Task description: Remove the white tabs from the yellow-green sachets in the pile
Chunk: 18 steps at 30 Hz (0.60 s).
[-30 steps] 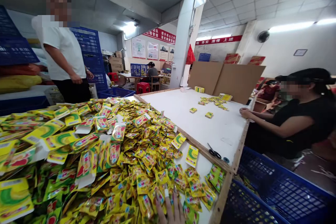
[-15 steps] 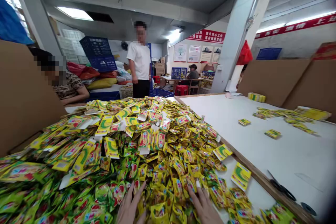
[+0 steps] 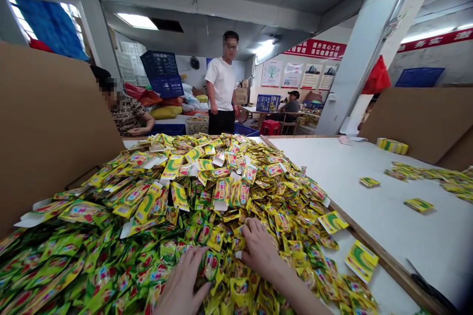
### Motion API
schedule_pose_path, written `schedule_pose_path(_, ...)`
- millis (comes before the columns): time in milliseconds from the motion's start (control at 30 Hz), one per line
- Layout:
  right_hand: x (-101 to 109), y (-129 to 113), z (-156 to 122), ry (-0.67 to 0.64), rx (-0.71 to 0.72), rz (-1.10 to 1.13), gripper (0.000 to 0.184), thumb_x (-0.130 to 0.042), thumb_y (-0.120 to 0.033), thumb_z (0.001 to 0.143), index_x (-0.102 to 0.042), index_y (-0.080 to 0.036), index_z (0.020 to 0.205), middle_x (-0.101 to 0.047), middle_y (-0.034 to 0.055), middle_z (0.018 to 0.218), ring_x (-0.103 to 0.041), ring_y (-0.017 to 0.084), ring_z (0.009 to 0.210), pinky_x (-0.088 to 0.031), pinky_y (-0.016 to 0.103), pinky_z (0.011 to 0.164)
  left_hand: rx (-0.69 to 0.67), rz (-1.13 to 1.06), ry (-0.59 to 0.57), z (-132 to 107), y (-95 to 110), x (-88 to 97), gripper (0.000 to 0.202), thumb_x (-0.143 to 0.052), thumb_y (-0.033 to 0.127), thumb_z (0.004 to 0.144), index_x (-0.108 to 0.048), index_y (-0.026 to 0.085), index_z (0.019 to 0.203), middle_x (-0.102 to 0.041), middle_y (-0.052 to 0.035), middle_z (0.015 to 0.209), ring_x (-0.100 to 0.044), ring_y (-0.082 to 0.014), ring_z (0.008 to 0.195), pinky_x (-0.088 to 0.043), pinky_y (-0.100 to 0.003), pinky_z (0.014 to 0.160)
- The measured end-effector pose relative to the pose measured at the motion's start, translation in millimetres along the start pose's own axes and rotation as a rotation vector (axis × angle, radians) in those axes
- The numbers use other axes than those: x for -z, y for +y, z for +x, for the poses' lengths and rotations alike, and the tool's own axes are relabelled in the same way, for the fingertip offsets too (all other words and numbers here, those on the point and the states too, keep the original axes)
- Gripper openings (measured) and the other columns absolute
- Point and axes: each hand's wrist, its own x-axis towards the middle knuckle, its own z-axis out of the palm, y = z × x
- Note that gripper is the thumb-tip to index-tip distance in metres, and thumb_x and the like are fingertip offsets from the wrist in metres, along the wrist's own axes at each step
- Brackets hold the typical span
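Green packets [image 3: 66,261] and yellow packets [image 3: 240,288] lie in a large heap in front of me, with flat yellow boxes [image 3: 172,167] scattered over it. My left hand [image 3: 185,280] is low in the heap, its fingers and thumb curved around a green packet [image 3: 210,266] with red fruit printed on it. Slightly farther in, my right hand [image 3: 260,248] has its fingers bent down over the yellow packets, a white wrap on its thumb. A yellow packet [image 3: 238,241] shows at those fingers; the fingertips are partly hidden.
Right of the heap, a wooden strip [image 3: 384,258] edges a white table [image 3: 314,157] with small boxes and dark scissors [image 3: 432,283]. Cardboard panels [image 3: 55,128] stand at both sides. Beyond the heap a person in a white shirt [image 3: 222,83] stands; another sits at left.
My view has turned left. Both hands were spread flat on the packets; now their fingers are curled. My right hand has moved forward and closer to my left, which has come around a green packet.
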Motion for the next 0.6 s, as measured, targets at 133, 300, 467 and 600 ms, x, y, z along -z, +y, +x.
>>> schedule_pose_path(133,3.5,11.1,-11.0,0.048,0.006,0.125,0.025,-0.053,-0.006,0.066,-0.055,-0.02,0.087,-0.049,0.0088,0.118,-0.034,0.029,0.12,-0.024,0.046,0.102,-0.026,0.031,-0.034,0.8,-6.3,-6.7,0.04,-0.04,0.031,0.083,-0.051,0.03,0.122,-0.056,-0.0021,0.124,-0.047,-0.0239,0.118,-0.038,-0.043,0.1)
schedule_pose_path(300,22.6,1.1,-17.6,0.126,-0.078,0.385,0.012,-0.035,-0.021,0.088,-0.046,-0.018,0.092,-0.057,0.0054,0.087,-0.056,0.019,0.082,-0.047,0.031,0.071,0.076,-0.125,0.061,9.7,-6.7,0.8,0.039,-0.03,0.033,0.087,-0.061,0.021,0.108,-0.063,-0.0066,0.113,-0.057,-0.0235,0.105,-0.045,-0.038,0.091)
schedule_pose_path(467,13.5,-31.6,-22.3,-0.195,-0.103,0.992,0.012,-0.06,-0.023,0.072,-0.053,-0.017,0.08,-0.049,-0.0037,0.066,-0.047,0.011,0.056,-0.038,0.018,0.049,0.072,-0.467,0.096,8.5,9.3,0.3,0.041,-0.034,0.039,0.085,-0.061,0.017,0.107,-0.064,-0.0094,0.112,-0.058,-0.0258,0.103,-0.049,-0.032,0.082)
schedule_pose_path(600,5.7,-43.1,-26.1,-0.052,0.002,0.669,0.024,-0.051,-0.003,0.064,-0.059,-0.019,0.081,-0.053,-0.002,0.073,-0.048,0.012,0.067,-0.037,0.02,0.06,0.048,-0.779,0.059,6.5,19.5,-11.8,0.04,-0.045,0.049,0.081,-0.063,0.017,0.098,-0.068,-0.0082,0.098,-0.062,-0.0242,0.09,-0.05,-0.031,0.078)
